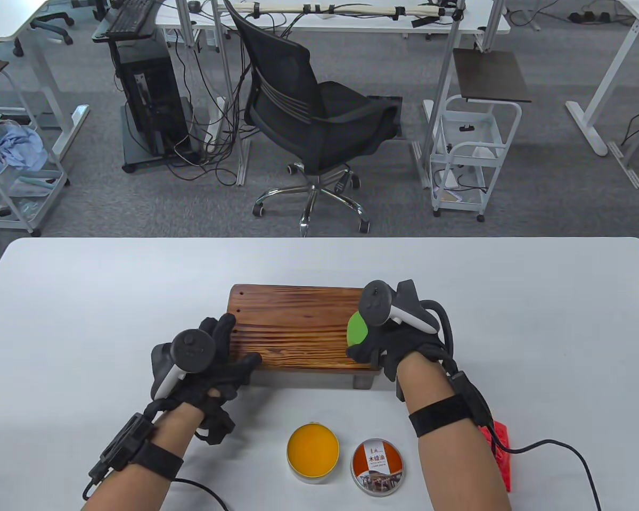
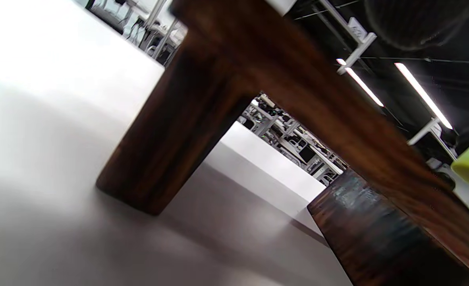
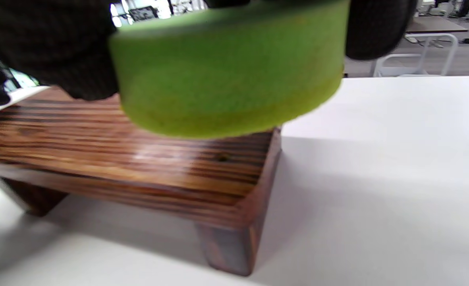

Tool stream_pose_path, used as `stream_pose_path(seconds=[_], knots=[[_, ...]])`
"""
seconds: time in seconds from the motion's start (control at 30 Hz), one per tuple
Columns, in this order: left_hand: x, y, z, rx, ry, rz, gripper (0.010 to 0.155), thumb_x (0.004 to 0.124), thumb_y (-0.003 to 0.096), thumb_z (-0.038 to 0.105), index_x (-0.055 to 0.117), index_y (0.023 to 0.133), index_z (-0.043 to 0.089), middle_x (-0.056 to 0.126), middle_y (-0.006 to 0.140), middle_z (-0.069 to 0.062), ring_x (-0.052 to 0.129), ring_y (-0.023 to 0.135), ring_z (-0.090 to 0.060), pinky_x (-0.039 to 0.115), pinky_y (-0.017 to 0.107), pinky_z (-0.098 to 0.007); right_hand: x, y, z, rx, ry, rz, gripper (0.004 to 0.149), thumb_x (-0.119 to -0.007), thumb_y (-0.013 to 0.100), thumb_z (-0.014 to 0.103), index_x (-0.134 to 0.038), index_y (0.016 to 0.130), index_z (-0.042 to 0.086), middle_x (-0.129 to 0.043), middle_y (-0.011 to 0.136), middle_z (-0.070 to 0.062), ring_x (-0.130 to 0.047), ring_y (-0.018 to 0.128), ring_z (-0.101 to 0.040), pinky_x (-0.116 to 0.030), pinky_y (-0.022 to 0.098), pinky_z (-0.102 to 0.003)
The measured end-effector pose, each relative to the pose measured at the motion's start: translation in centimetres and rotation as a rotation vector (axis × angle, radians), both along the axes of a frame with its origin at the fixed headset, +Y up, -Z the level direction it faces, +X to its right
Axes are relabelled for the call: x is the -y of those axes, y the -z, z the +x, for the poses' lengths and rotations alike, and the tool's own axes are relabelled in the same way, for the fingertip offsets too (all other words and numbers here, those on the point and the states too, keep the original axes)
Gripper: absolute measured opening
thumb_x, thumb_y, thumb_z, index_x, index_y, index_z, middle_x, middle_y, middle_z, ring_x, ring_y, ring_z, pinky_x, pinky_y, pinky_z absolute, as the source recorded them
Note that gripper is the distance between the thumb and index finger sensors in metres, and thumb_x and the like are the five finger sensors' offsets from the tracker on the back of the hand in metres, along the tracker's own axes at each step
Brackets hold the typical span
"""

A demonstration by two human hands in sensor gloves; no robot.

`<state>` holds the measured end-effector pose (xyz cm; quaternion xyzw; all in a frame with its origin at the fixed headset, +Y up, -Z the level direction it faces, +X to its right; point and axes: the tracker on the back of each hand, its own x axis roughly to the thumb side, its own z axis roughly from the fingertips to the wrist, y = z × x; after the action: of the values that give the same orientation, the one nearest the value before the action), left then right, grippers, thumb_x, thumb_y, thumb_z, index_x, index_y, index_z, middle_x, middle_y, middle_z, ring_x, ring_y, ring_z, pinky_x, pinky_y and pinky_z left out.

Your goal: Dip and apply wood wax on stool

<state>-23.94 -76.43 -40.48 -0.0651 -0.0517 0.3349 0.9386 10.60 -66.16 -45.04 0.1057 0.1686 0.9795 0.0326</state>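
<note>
stool (image 1: 298, 330) sits at frame centre, braced at its left end by the left hand (image 1: 213, 356), fingers spread flat. green sponge (image 1: 358, 328) is pinched by the right hand (image 1: 391, 330) over the stool's right end; application underway, coverage cannot be told. open wax tin (image 1: 313, 452) and lid (image 1: 378, 467) lie below, bare table either side.

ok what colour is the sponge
Lime green; the sponge shows best in the right wrist view.
</note>
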Motion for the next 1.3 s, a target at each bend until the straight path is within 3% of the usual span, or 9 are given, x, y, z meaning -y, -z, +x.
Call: stream_pose_path(seconds=[0.13, 0.43, 0.6, 0.67, 0.87, 1.03, 1.2, 1.3], knots=[[1.1, 1.0, -0.2, -0.013, -0.001, -0.024, 0.107, 0.072, 0.0439, 0.075, 0.011, 0.115, 0.023, 0.011, 0.119, -0.028, 0.015, 0.101, -0.06, 0.023, 0.064, -0.083, 1.0, 1.6, 0.4, 0.04, -0.045, -0.035, 0.109, -0.091, 0.04, 0.066, -0.038, 0.117, 0.01, -0.041, 0.116, -0.022, -0.061, 0.095, -0.053, -0.071, 0.062, -0.064], [1.4, 1.1, -0.5, -0.012, -0.043, -0.015, 0.109, 0.076, 0.0432, 0.075, 0.013, 0.116, 0.023, 0.018, 0.122, -0.022, 0.02, 0.103, -0.059, 0.026, 0.066, -0.083, 2.3, 4.0, -1.1, 0.072, -0.056, -0.057, 0.107, -0.092, 0.041, 0.064, -0.039, 0.117, 0.012, -0.04, 0.117, -0.022, -0.06, 0.096, -0.053, -0.07, 0.062, -0.064], [1.5, 1.0, -0.5, -0.025, -0.041, -0.013, 0.109, 0.076, 0.0433, 0.075, 0.014, 0.116, 0.024, 0.019, 0.122, -0.021, 0.019, 0.104, -0.058, 0.026, 0.066, -0.084, 2.5, 2.8, -2.8, -0.036, -0.044, -0.05, 0.105, -0.092, 0.04, 0.063, -0.04, 0.117, 0.013, -0.039, 0.117, -0.02, -0.06, 0.096, -0.052, -0.07, 0.062, -0.064], [1.5, 1.0, -0.6, -0.025, -0.042, -0.012, 0.109, 0.077, 0.0429, 0.075, 0.014, 0.116, 0.024, 0.019, 0.123, -0.021, 0.02, 0.104, -0.058, 0.026, 0.066, -0.084, 2.1, 2.3, -2.9, -0.06, -0.138, -0.041, 0.104, -0.092, 0.04, 0.063, -0.041, 0.117, 0.014, -0.04, 0.117, -0.02, -0.061, 0.096, -0.052, -0.071, 0.063, -0.064], [1.6, 0.8, -0.6, -0.034, -0.062, -0.017, 0.109, 0.078, 0.0427, 0.075, 0.014, 0.116, 0.025, 0.02, 0.123, -0.02, 0.02, 0.105, -0.057, 0.025, 0.066, -0.084, 2.1, 3.7, -4.2, -0.017, -0.164, -0.027, 0.104, -0.093, 0.04, 0.063, -0.042, 0.116, 0.014, -0.041, 0.117, -0.02, -0.06, 0.096, -0.053, -0.07, 0.062, -0.064], [1.7, 0.6, -0.6, -0.045, -0.067, -0.019, 0.109, 0.077, 0.043, 0.075, 0.013, 0.116, 0.026, 0.021, 0.123, -0.02, 0.02, 0.105, -0.057, 0.024, 0.065, -0.085, 1.9, 3.0, -4.7, -0.082, -0.155, -0.027, 0.103, -0.093, 0.039, 0.064, -0.044, 0.116, 0.015, -0.043, 0.117, -0.019, -0.062, 0.096, -0.051, -0.071, 0.063, -0.063], [1.6, 0.6, -0.7, -0.047, -0.068, -0.021, 0.109, 0.078, 0.0426, 0.075, 0.014, 0.116, 0.026, 0.022, 0.123, -0.02, 0.02, 0.105, -0.057, 0.024, 0.065, -0.085, 2.1, 4.6, -4.5, 0.001, -0.127, -0.051, 0.103, -0.093, 0.04, 0.063, -0.044, 0.116, 0.014, -0.043, 0.116, -0.019, -0.061, 0.096, -0.052, -0.07, 0.062, -0.064], [1.6, 0.6, -0.7, -0.046, -0.071, -0.022, 0.109, 0.078, 0.0428, 0.075, 0.014, 0.116, 0.026, 0.022, 0.123, -0.02, 0.02, 0.105, -0.057, 0.024, 0.065, -0.085, 2.3, 4.1, -5.9, -0.054, -0.116, -0.031, 0.103, -0.092, 0.04, 0.063, -0.043, 0.116, 0.014, -0.043, 0.116, -0.019, -0.061, 0.096, -0.052, -0.071, 0.062, -0.064]])
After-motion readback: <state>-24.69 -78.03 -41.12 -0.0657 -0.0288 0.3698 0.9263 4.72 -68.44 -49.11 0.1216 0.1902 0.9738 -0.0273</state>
